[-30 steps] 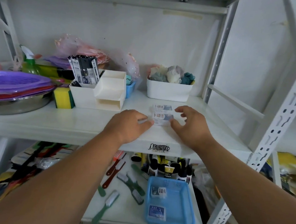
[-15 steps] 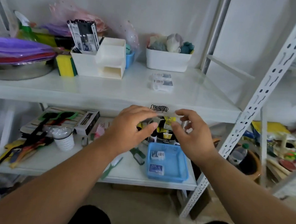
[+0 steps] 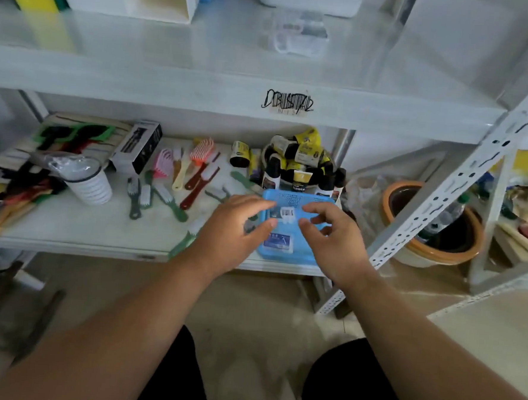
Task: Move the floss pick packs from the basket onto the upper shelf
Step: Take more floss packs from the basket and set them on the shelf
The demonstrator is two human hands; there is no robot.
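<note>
Frame centre: my left hand hung over the left edge of the blue basket, fingers loosely curved and spread, gripping nothing. Between the two hands, one floss pick pack lay in the basket's upper part, just right of the left fingertips and just left of the right hand's; I couldn't tell if either touched it. A second pack lay lower in the basket, below the gap between the thumbs, partly tucked under the left hand. My right hand hovered over the basket's right side, fingers bent but apart, nothing clamped. Basket sat on the lower shelf, right of centre. Top centre of frame: blurred packs lay on the upper shelf, well apart from both hands.
</note>
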